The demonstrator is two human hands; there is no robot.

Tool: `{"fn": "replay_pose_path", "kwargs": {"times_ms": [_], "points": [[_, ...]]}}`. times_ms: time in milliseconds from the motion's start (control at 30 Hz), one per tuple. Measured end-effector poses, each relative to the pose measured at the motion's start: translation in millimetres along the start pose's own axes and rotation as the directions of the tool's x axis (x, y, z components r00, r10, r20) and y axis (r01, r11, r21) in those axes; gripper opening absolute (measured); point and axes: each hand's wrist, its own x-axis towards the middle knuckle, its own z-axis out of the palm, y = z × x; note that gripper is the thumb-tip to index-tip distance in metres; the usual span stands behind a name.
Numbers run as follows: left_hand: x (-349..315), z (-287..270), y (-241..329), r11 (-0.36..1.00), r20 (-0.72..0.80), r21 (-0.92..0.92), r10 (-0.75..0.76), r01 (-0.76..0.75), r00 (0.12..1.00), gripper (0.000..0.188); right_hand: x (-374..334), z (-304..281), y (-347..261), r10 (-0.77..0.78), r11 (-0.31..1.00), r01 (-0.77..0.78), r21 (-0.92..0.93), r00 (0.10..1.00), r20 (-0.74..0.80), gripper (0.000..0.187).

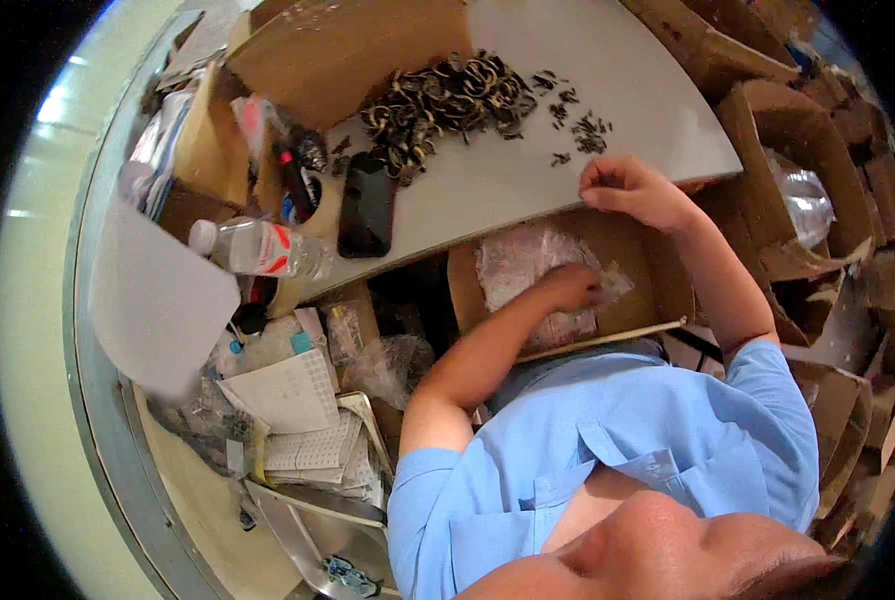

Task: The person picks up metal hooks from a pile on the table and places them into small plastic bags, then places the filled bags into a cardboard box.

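My left hand reaches down into an open cardboard box between my body and the table. Its fingers are closed at the edge of a small clear plastic bag, beside a stack of clear plastic packets. Above the table's near edge, my right hand has its fingers curled together. Whatever is in that pinch, if anything, is too small to make out. Just beyond it lie small dark pieces, loosely scattered. Farther left is a heap of dark and pale curved pieces.
A black phone lies on the table's left, near a clear bottle with a white cap. Papers are stacked at lower left. Cardboard boxes crowd the right side, one holding clear plastic. A cardboard panel stands behind the heap.
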Motion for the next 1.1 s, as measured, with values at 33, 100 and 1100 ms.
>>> {"fn": "replay_pose_path", "kwargs": {"times_ms": [33, 100, 1100], "points": [[-3, -7, 0, 1.0, 0.021, -0.007, 0.003, -0.003, 1.0, 0.018, -13, -2, 11, 0.087, 0.996, -0.087, -0.02, 0.996, -0.002, 0.013], [-6, -23, 2, 0.985, -0.121, -0.173, 0.007, -0.028, 0.993, 0.023, -36, -3, 45, 0.107, 0.989, -0.112, -0.092, 0.993, -0.055, 0.013], [-15, -25, 45, 0.661, -0.594, -0.712, -0.389, -0.236, 0.704, 0.013, -66, 54, 71, -0.073, 0.898, -0.205, -0.39, 0.804, -0.59, 0.013]]}}
